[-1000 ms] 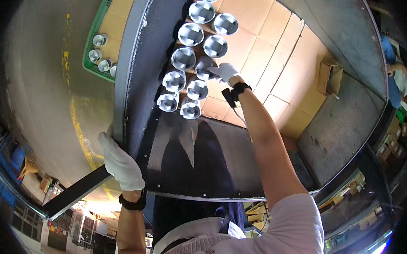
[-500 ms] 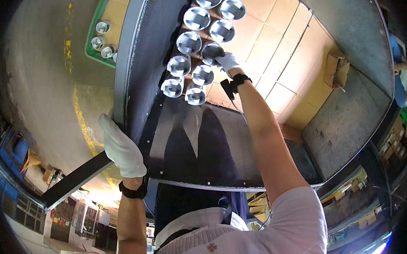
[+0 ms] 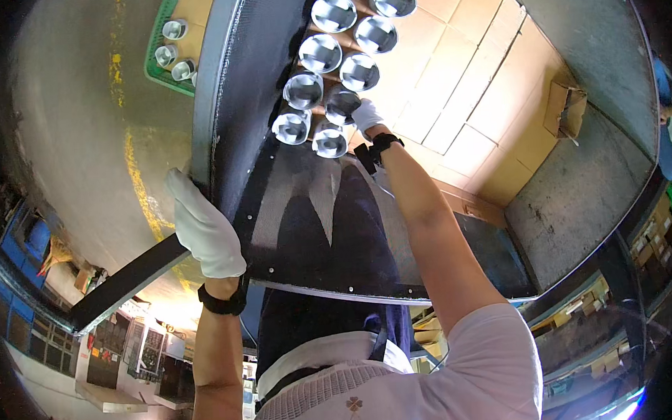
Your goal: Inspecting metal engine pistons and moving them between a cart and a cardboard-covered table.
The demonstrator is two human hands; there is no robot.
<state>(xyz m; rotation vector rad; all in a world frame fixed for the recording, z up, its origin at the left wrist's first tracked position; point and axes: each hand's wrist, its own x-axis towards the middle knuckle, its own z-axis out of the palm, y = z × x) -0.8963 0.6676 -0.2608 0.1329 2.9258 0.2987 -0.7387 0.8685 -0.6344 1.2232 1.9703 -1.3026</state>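
Observation:
Two rows of shiny metal cylinders with dished tops, which look like engine pistons (image 3: 359,71), stand on cardboard inside a dark-walled bin. My right hand (image 3: 369,118), in a white glove, is closed at the right side of one metal piston (image 3: 341,106) near the close end of the right row. Its fingertips are partly hidden by that piece. My left hand (image 3: 202,227), also gloved in white, lies over the bin's left edge with its fingers stretched out and holds nothing. Both wrists wear black bands.
Flattened cardboard (image 3: 452,87) lines the bin floor. A small open carton (image 3: 564,110) sits at the right wall. Outside to the left, a green crate (image 3: 160,73) holds several similar metal pieces. A dark bar (image 3: 129,284) juts out left. Another person (image 3: 665,120) is at the far right.
My right hand has moved from one piston to the adjacent nearer one in the right row. The whole view has shifted slightly; my left hand stays on the bin's edge.

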